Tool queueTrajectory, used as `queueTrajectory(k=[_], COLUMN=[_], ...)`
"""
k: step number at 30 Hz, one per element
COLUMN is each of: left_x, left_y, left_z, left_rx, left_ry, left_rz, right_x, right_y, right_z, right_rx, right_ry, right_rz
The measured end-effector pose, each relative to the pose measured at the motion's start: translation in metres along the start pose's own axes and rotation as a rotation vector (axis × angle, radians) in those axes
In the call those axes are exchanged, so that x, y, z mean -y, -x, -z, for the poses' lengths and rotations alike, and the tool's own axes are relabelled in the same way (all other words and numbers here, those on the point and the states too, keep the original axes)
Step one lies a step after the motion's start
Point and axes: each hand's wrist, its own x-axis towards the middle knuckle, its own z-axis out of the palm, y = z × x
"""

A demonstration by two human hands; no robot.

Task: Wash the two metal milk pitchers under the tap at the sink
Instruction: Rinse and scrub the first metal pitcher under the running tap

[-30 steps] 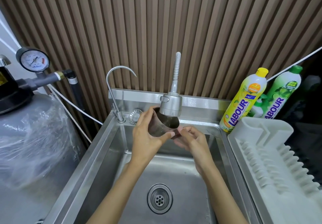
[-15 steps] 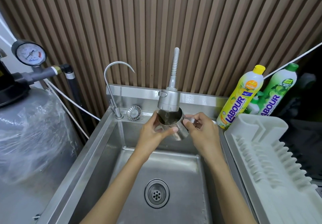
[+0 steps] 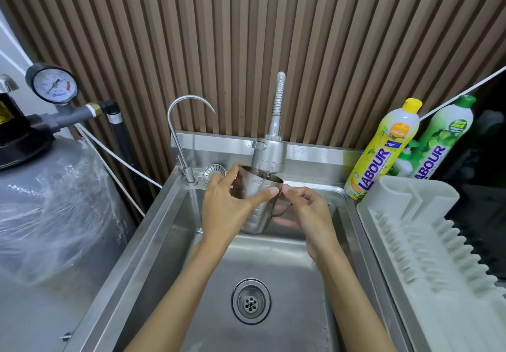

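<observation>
A metal milk pitcher (image 3: 257, 214) hangs over the sink (image 3: 175, 231), its open mouth right under the spray head of the tap (image 3: 269, 157). My left hand (image 3: 224, 209) grips the pitcher's body, thumb across the front and fingers round the far rim. My right hand (image 3: 309, 214) is at the pitcher's handle on its right side, fingers curled round it. Only one pitcher is in view. I cannot tell whether water is running.
A thin gooseneck tap (image 3: 180, 132) and a loose strainer (image 3: 214, 172) stand at the sink's back left. Two dish soap bottles (image 3: 383, 149) lean at the back right. A white drying rack (image 3: 427, 242) lies right of the sink. A wrapped tank (image 3: 49, 209) stands left.
The pitcher has come upright and now sits a little lower under the spray head. My right hand has dropped from the rim to the handle side.
</observation>
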Motion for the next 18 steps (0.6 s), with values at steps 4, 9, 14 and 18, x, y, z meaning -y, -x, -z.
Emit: queueTrajectory(k=[4, 9, 14, 18], left_x=[0.003, 0.008, 0.004, 0.007], left_y=[0.007, 0.01, -0.003, -0.012], left_z=[-0.007, -0.02, -0.029, -0.023], left_rx=[0.126, 0.297, 0.203, 0.058], left_ry=[0.17, 0.488, 0.595, 0.457], left_rz=[0.147, 0.21, 0.067, -0.098], right_x=[0.012, 0.022, 0.011, -0.003], right_y=[-0.001, 0.007, -0.005, -0.02], right_z=[0.009, 0.01, 0.004, 0.002], right_rx=[-0.14, -0.256, -0.077, 0.101], right_ry=[0.265, 0.645, 0.116, -0.212], right_rz=[0.07, 0.301, 0.189, 0.045])
